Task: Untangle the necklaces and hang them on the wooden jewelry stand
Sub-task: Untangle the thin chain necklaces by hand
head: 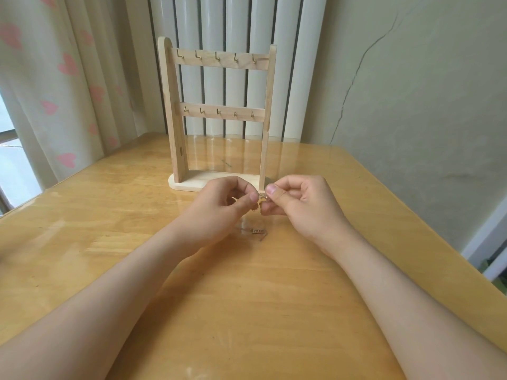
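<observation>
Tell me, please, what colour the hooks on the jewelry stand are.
The hooks are gold; head view.

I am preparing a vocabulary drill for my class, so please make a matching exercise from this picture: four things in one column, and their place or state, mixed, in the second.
1. jewelry stand
2. necklace tangle
3. pendant
4. curtain

A. lies on the table
B. pinched by left hand and right hand
C. pink hearts, far left
D. upright, hooks bare

Pairs: 1-D, 2-B, 3-A, 4-C.
</observation>
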### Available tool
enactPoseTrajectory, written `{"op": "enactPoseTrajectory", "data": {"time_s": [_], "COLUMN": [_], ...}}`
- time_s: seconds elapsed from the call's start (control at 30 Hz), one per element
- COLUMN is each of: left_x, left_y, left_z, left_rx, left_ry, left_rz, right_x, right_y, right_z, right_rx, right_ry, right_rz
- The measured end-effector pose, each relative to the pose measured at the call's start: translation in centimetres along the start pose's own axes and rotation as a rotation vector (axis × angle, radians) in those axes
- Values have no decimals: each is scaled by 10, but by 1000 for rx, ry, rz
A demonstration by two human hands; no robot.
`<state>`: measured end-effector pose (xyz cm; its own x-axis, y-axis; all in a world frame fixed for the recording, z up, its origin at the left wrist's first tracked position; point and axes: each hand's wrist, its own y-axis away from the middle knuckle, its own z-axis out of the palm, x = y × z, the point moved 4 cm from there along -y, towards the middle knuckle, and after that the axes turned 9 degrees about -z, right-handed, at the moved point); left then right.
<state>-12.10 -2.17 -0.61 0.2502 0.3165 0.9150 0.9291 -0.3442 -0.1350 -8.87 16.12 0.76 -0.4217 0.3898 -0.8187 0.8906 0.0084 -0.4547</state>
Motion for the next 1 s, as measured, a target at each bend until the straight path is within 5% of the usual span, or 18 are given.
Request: {"op": "enactPoseTrajectory", "data": {"time_s": [0.17, 0.57, 0.8, 1.0], "left_x": [1, 4, 5, 5], "left_y": [1, 3, 0, -2], "left_z": [0, 2, -3, -3], "left_rx": [27, 37, 24, -131], "left_ry": [1, -40, 233, 503], "left_rz": [7, -16, -129, -179], "right_x": [5, 3, 5, 2], "right_y": [-4, -1, -4, 0], "right_z": [-6, 1, 4, 11], "right_rx": [67, -19, -23, -115], "right_ry": [204, 13, -2, -346], "right_rz": [-60, 1, 3, 74]}}
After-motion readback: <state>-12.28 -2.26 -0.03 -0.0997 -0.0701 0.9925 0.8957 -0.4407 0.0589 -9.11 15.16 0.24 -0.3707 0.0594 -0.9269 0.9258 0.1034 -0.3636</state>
